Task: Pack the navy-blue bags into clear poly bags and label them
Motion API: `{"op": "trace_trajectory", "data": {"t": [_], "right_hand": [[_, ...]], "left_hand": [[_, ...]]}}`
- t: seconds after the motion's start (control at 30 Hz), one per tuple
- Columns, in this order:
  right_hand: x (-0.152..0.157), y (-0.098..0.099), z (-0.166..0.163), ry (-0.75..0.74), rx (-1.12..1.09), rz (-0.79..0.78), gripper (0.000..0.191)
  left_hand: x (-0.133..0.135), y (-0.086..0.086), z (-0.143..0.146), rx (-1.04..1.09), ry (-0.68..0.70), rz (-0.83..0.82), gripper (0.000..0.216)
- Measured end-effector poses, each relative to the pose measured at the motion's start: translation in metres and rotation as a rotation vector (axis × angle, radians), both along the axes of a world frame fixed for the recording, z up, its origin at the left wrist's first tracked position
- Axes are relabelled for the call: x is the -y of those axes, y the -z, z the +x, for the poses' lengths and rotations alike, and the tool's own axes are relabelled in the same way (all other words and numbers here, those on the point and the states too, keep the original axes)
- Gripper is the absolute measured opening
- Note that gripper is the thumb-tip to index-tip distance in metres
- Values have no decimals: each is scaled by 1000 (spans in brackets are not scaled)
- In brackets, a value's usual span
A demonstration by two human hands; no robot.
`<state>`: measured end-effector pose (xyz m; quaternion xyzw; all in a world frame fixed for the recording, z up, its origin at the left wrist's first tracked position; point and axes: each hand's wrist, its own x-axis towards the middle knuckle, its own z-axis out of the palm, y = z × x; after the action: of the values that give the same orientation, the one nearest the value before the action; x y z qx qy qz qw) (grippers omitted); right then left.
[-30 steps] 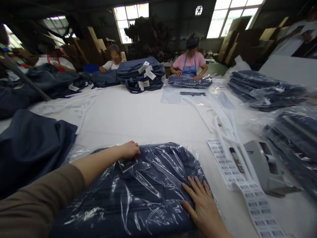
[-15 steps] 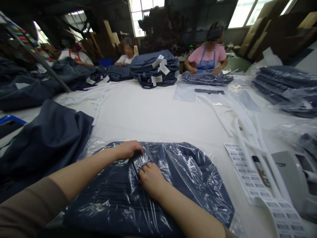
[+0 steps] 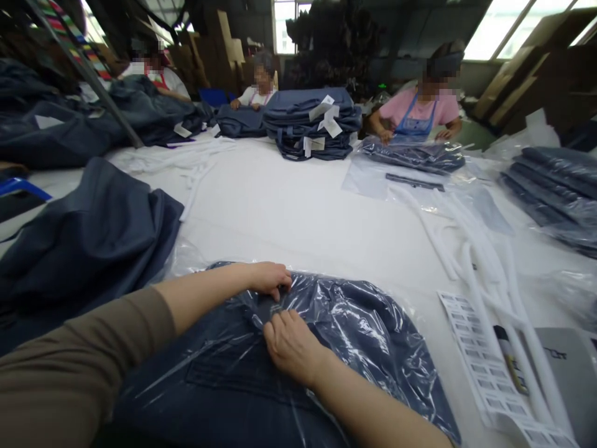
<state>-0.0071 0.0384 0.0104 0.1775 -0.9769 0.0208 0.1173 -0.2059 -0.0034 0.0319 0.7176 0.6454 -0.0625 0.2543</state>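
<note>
A dark blue fabric bag [image 3: 224, 373] lies flat before me inside a clear plastic bag [image 3: 373, 323], whose film is creased and shiny. My left hand [image 3: 270, 278] is closed on the plastic near the far edge, fingers bent downward. Just nearer to me, my right hand [image 3: 293, 345] has its fingers curled and pressed together on the film. A small dark patch of the blue bag shows between the two hands. What lies under my fingertips is hidden.
Loose blue fabric [image 3: 88, 230] is heaped at left. Barcode label sheets [image 3: 485, 354], a marker-like tube [image 3: 510, 361] and white strips [image 3: 494, 280] lie at right. Across the white table [image 3: 280, 205] stand stacked blue bags [image 3: 312, 121] and several people, one in a blue apron [image 3: 415, 118].
My view has shifted, so the scene sits differently. My left hand has moved slightly right along the plastic; both hands stay on it. The pale print between them is now mostly out of sight.
</note>
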Motion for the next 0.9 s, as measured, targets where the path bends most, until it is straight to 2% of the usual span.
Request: {"op": "trace_trajectory", "data": {"t": [0.07, 0.23, 0.33, 0.43, 0.73, 0.83, 0.9], "right_hand": [[1, -5, 2, 21, -23, 10, 11], [1, -8, 3, 20, -20, -20, 12], [0, -8, 4, 35, -3, -49, 13], [-2, -4, 4, 45, 22, -66, 15], [0, 20, 5, 90, 161, -103, 13], [0, 20, 4, 80, 197, -109, 13], [-2, 15, 8, 84, 209, -140, 6]], "left_hand": [[-7, -2, 1, 11, 41, -20, 11], [-26, 0, 2, 51, 114, -86, 24], [-29, 3, 1, 103, 159, -140, 26], [-21, 3, -1, 112, 184, -122, 23], [15, 1, -3, 24, 171, 131, 26], [17, 2, -3, 41, 146, 162, 28], [18, -2, -5, 45, 88, 171, 25]]}}
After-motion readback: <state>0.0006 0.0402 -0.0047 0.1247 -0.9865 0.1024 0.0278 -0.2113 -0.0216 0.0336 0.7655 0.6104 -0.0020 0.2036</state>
